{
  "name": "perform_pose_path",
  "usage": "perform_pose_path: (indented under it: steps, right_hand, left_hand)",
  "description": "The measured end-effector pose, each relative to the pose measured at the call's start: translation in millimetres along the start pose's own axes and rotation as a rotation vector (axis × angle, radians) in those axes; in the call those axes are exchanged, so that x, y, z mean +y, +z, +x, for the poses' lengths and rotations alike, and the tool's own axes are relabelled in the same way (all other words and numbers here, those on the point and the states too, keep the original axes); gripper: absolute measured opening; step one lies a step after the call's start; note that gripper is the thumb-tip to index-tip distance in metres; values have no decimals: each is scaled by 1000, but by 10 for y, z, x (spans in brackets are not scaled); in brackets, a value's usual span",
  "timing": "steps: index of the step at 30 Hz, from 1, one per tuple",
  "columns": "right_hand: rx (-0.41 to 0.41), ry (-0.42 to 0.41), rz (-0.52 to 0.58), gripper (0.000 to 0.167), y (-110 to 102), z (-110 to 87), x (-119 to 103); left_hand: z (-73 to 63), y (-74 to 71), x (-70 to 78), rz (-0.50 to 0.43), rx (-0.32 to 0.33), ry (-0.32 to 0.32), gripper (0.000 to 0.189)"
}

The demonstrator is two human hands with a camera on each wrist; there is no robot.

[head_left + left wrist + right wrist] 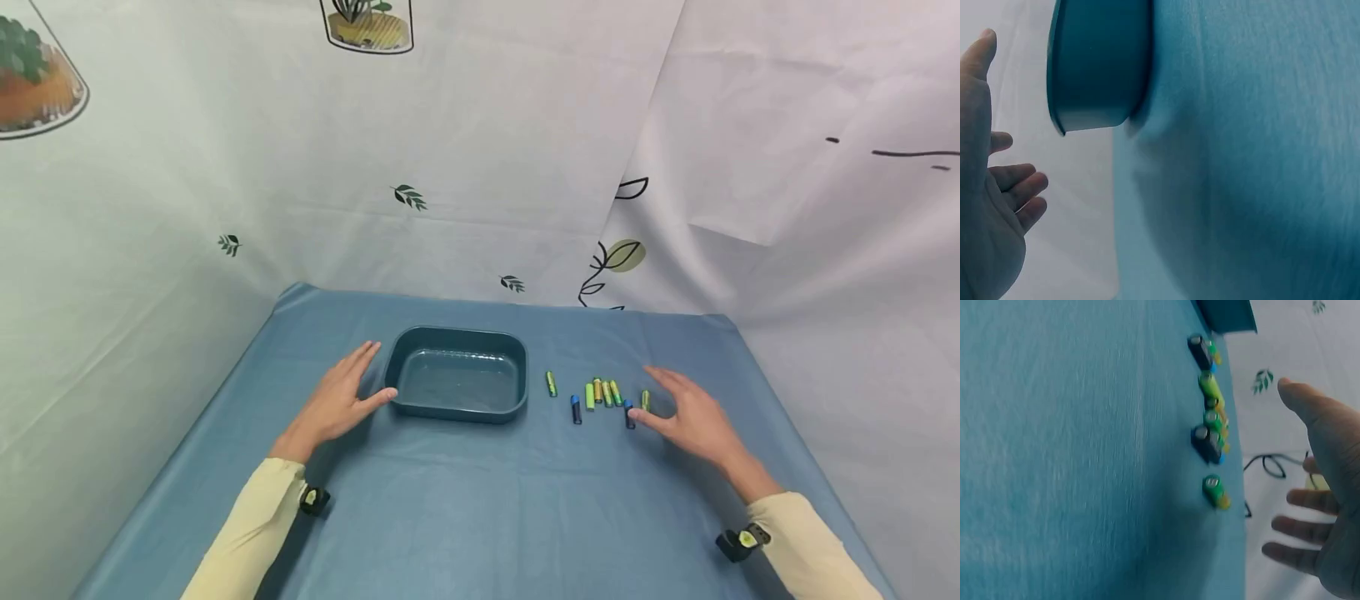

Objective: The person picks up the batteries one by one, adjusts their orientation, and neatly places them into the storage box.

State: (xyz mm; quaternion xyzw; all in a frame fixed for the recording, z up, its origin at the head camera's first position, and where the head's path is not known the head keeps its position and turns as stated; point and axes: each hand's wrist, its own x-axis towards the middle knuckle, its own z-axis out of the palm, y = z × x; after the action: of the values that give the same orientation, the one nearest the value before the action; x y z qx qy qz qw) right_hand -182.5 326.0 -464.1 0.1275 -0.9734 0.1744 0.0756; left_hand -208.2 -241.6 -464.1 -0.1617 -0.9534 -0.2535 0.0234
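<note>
A dark teal rectangular tray (457, 414) stands on the blue cloth. Just left of it hovers my left hand (335, 406), thumb spread from the fingers, with nothing in its grasp; its thumb overlaps the tray's left rim in the head view. Right of the tray lie several small batteries, some green and yellow, like the lone green battery (551, 383), and two dark with blue ends, among them the dark battery (576, 409). My right hand (693, 417) is over the right end of this group, fingers spread and holding nothing; its thumb tip overlaps another dark battery (630, 415).
Blue cloth (465, 517) covers the table. Pale fabric walls (480, 150) with printed leaves and jars rise behind the table and at both sides. Each wrist carries a small black camera, such as the left camera (314, 501).
</note>
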Motion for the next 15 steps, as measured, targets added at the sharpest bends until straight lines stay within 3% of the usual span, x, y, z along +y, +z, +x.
perform_pose_path:
  steps: [8, 15]
  right_hand:
    - [17, -28, 78, 79, 79, 37, 272]
    - [32, -75, 128, 71, 190, 62, 467]
  left_hand:
    - [45, 165, -70, -136, -31, -46, 91]
    - [45, 234, -68, -199, -59, -105, 94]
